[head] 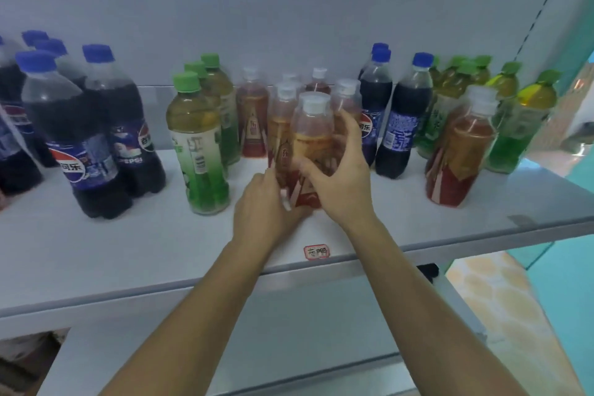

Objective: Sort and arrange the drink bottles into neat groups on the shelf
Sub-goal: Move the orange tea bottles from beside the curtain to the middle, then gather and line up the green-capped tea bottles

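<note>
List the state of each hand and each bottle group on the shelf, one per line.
Left hand: pressed against the front red tea bottle's base.
Right hand: curled round the front red tea bottle.
Front red tea bottle: upright, capped, held.
Stray red tea bottle: upright, apart, at right.
Pepsi bottles: upright, capped, left.
Green tea bottles: upright, capped.

Blue-capped colas [96, 125], green-capped teas [196, 138]
</note>
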`<state>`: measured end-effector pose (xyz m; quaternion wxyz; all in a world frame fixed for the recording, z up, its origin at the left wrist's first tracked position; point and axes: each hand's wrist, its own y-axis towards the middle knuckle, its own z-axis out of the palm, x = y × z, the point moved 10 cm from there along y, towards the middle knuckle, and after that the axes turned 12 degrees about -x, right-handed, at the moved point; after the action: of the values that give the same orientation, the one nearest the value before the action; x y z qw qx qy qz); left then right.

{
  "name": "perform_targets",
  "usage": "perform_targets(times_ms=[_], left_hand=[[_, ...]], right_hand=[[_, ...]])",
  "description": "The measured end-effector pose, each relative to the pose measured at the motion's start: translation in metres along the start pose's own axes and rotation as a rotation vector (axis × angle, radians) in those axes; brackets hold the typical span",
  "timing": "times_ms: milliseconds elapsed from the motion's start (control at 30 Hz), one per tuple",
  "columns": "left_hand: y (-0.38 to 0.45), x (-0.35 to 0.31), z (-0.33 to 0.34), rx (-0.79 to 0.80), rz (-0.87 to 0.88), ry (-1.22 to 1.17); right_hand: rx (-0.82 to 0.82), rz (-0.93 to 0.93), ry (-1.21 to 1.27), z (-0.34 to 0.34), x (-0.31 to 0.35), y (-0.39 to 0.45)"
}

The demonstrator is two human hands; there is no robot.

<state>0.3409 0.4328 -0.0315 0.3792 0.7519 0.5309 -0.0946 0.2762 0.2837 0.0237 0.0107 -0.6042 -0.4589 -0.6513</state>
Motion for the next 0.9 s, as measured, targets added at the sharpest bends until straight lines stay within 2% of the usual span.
perform_targets(times_ms=[67, 133, 300, 367, 500, 633, 733, 833, 900], left_hand=[[-0.015, -0.003, -0.012, -0.024, 0.051, 0.189], [-0.033, -0.021, -0.015, 0.007, 0.167, 0.256], [-0.061, -0.101, 0.035, 0.345, 0.463, 0.017], [-0.064, -0.129, 0.057, 0.386, 0.536, -0.038], [-0.061, -0.145, 0.082, 0.400, 0.501, -0.076], [-0.055, -0.136, 0.066, 0.422, 0.397, -0.229], [-0.039, -0.107, 0.020, 0.281, 0.286, -0.236], [-0.034, -0.052, -0.051, -0.010, 0.118, -0.216], [-0.038, -0.008, -0.102, -0.283, -0.028, -0.153]], right_hand=[[0.029, 0.021, 0.017, -0.017, -0.017, -0.007], [0.046, -0.038, -0.103, -0.042, -0.031, -0.009], [0.176, -0.043, -0.230, -0.090, -0.052, -0.014], [0.146, -0.015, -0.270, -0.115, -0.063, -0.019], [0.089, 0.047, -0.280, -0.152, -0.078, -0.030], [0.002, 0.033, -0.169, -0.147, -0.059, -0.019], [0.098, -0.085, -0.019, -0.101, -0.008, -0.007], [0.278, -0.198, 0.148, -0.043, 0.048, -0.003], [0.348, -0.268, 0.272, -0.007, 0.088, -0.002]])
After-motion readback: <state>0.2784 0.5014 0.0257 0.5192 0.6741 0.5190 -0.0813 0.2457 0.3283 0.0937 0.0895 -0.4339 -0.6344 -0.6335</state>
